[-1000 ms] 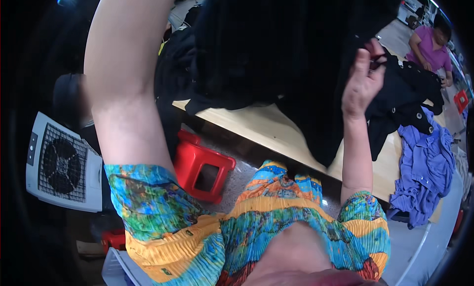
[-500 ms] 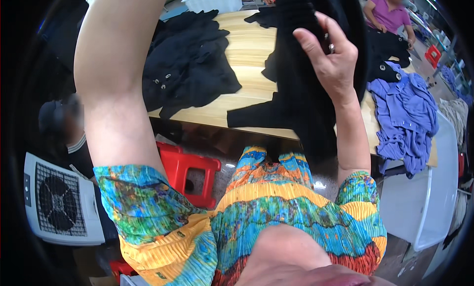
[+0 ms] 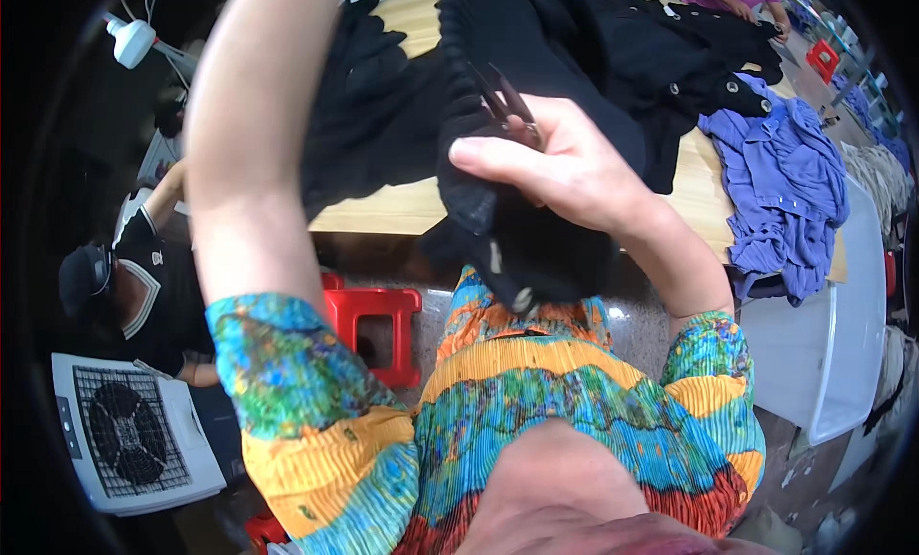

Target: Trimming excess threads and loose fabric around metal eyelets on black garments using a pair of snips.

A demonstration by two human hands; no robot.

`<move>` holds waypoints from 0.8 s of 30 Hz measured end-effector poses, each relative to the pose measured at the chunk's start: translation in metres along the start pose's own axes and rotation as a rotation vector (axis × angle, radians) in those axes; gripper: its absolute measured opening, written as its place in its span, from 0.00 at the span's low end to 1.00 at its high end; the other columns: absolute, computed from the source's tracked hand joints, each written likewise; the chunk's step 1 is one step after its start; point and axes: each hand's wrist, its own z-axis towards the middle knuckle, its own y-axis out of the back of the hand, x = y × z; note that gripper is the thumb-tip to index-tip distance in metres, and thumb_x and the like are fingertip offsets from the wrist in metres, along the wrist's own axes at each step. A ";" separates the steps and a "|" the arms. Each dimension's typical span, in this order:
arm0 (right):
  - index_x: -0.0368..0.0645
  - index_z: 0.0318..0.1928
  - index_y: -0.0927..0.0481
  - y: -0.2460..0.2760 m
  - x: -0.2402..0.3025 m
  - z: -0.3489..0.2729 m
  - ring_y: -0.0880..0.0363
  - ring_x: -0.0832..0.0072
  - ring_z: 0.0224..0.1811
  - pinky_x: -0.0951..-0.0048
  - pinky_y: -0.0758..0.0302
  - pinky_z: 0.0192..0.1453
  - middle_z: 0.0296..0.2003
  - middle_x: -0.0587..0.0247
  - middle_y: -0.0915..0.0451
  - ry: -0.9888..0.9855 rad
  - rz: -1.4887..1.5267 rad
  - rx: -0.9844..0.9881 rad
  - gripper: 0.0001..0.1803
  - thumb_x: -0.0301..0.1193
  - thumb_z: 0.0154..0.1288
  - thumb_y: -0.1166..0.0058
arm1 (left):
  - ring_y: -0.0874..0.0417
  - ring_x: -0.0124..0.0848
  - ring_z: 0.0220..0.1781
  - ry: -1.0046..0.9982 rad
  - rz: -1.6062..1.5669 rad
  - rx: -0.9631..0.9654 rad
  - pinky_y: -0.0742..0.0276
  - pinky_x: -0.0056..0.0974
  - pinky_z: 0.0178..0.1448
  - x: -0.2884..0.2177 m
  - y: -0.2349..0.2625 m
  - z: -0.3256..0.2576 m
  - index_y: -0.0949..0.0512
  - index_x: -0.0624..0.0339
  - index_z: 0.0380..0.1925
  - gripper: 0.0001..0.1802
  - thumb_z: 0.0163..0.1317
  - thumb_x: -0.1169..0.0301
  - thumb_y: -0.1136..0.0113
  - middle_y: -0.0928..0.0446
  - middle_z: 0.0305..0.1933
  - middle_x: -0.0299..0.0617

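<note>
The right hand (image 3: 565, 167) now sits close in front of the camera, thumb pressed flat on a black ribbed garment (image 3: 498, 201) and fingers curled round small thread snips (image 3: 505, 100), whose dark blades point up and to the far left over the fabric. A second ago this hand was raised higher at the right, gripping the cloth in the air; since then the garment has come down and nearer, so its hem with pale buttons hangs just over the person's lap and the edge of the wooden table (image 3: 402, 205). Judging by that, inspection of the cloth has given way to close work with the snips at a spot beside the thumb.

The left arm rises out of the top of the view; the left hand itself is hidden, so whether its fingers hold the garment's upper part cannot be told.

Farther along the table lie more black clothes (image 3: 670, 47) and, to the right, a heap of purple shirts (image 3: 785, 191). A red stool (image 3: 378, 330) stands under the table, and a white fan heater (image 3: 129, 430) sits at the near left.
</note>
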 end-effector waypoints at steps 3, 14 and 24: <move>0.42 0.23 0.29 -0.006 -0.037 0.014 0.40 0.89 0.14 0.85 0.42 0.18 0.15 0.76 0.35 -0.150 0.238 -0.024 0.13 0.38 0.57 0.47 | 0.25 0.25 0.27 0.297 0.039 0.427 0.28 0.30 0.32 0.058 0.045 -0.017 0.26 0.61 0.28 0.13 0.60 0.62 0.51 0.26 0.26 0.36; 0.47 0.25 0.32 0.004 -0.087 0.064 0.45 0.89 0.11 0.84 0.44 0.17 0.18 0.76 0.36 -0.130 0.695 -0.271 0.11 0.37 0.58 0.48 | 0.34 0.35 0.52 0.150 0.402 -0.363 0.41 0.35 0.57 0.195 0.056 -0.307 0.43 0.67 0.54 0.27 0.56 0.71 0.47 0.36 0.50 0.49; 0.46 0.29 0.25 0.026 0.001 0.025 0.43 0.89 0.08 0.85 0.46 0.13 0.22 0.69 0.24 0.402 0.571 -0.553 0.10 0.38 0.61 0.53 | 0.27 0.22 0.33 -0.521 0.474 -0.044 0.32 0.24 0.40 0.090 0.081 -0.156 0.27 0.66 0.37 0.12 0.54 0.86 0.57 0.25 0.32 0.37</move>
